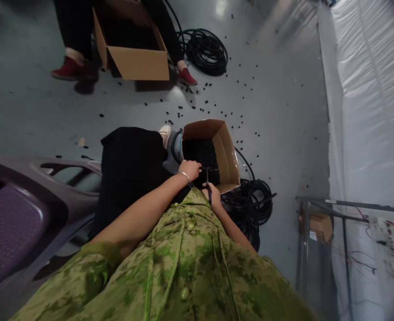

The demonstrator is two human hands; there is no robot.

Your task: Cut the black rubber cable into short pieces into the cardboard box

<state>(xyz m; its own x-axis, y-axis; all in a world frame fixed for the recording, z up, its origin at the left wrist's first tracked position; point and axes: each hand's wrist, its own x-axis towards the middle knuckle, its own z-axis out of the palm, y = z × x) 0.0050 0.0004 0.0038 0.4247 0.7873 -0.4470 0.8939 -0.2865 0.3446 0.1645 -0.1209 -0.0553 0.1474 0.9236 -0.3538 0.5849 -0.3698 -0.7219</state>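
Note:
An open cardboard box (228, 158) stands close in front of me, with many small black pieces (203, 151) inside. My left hand (190, 169), with a bracelet at the wrist, is closed over the box's near part. Its fingertips pinch the end of a black hose (204, 168). Just to the right and nearer my body, my right hand (213, 194) is wrapped round the dark handles of a pair of scissors (209, 191). The scissors' blades point up towards the hose, close to my left fingertips. Whether they touch the hose is too small to tell.
Coils of black hose (263, 200) lie right of the box, and another coil (206, 51) lies farther off. Another person's red shoes (72, 70) flank a second cardboard box (139, 64). Black bits litter the grey floor (284, 125). A purple chair (12, 232) is at left, a metal frame (305, 240) at right.

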